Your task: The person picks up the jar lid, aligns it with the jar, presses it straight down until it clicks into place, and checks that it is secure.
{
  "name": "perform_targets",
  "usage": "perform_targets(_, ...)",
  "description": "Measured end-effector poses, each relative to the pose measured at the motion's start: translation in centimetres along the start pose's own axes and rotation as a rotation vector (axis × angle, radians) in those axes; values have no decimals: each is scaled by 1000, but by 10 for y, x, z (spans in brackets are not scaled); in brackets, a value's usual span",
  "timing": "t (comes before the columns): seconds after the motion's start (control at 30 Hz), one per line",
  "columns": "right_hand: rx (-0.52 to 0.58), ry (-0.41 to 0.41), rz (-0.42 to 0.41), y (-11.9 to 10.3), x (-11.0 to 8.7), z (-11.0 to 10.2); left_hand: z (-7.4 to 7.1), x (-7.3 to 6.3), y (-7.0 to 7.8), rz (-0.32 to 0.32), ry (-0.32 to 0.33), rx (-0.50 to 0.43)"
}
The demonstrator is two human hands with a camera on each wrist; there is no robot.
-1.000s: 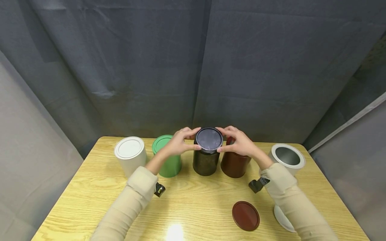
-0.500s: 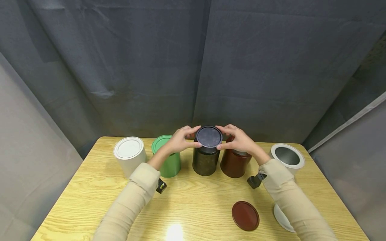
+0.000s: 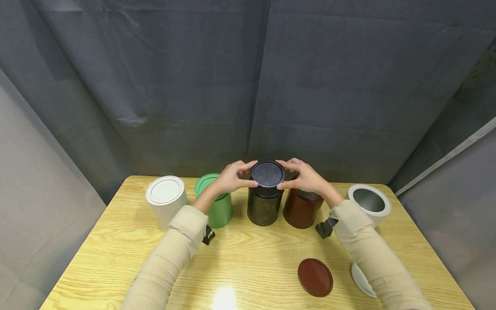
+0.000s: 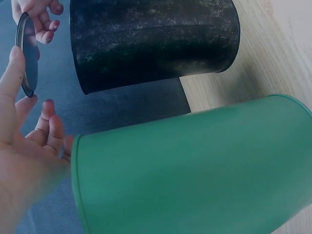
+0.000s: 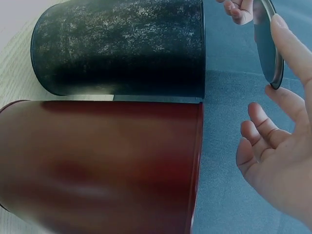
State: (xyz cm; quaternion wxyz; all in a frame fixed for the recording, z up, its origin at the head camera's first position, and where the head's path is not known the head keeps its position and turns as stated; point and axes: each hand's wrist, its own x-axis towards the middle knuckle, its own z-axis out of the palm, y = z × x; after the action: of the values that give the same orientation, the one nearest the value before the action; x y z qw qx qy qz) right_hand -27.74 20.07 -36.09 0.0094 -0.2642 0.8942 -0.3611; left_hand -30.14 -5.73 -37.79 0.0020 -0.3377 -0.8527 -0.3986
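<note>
Between both hands, a round black lid (image 3: pixel 268 174) is held level over the black can (image 3: pixel 265 211). My left hand (image 3: pixel 234 175) pinches its left edge between thumb and forefinger. On the opposite edge, my right hand (image 3: pixel 302 175) has the same pinch. In the left wrist view a gap separates the lid (image 4: pixel 30 58) from the can's top (image 4: pixel 156 44). The other fingers of the right hand (image 5: pixel 280 146) are loosely bent, off the lid. Behind my left wrist stands a green can (image 3: pixel 220 213) with its green lid on. A dark red can (image 3: pixel 302 213) stands below my right hand.
A lidded white can (image 3: pixel 168 206) stands at the far left. At the right is an open white can (image 3: pixel 386 209). A dark red lid (image 3: pixel 315 277) and a white disc (image 3: pixel 362 282), partly under my right sleeve, lie on the wooden table (image 3: pixel 255 267).
The black lid has risen slowly off the black can's top, with both hands moving up and slightly away from me. The cans and the lids on the table have stayed put.
</note>
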Motion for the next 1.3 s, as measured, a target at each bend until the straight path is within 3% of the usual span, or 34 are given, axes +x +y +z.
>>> perform_targets(0.3, -65, -14, 5, 6, 4, 1, -1, 4, -5, -30, -34, 36)
perform_targets(0.6, -92, -51, 30, 12, 4, 4, 1, 4, -7, -94, -108, 30)
perform_targets(1.3, -153, -90, 111, 20, 2, 18, 8, 2, -11, -137, -163, 142)
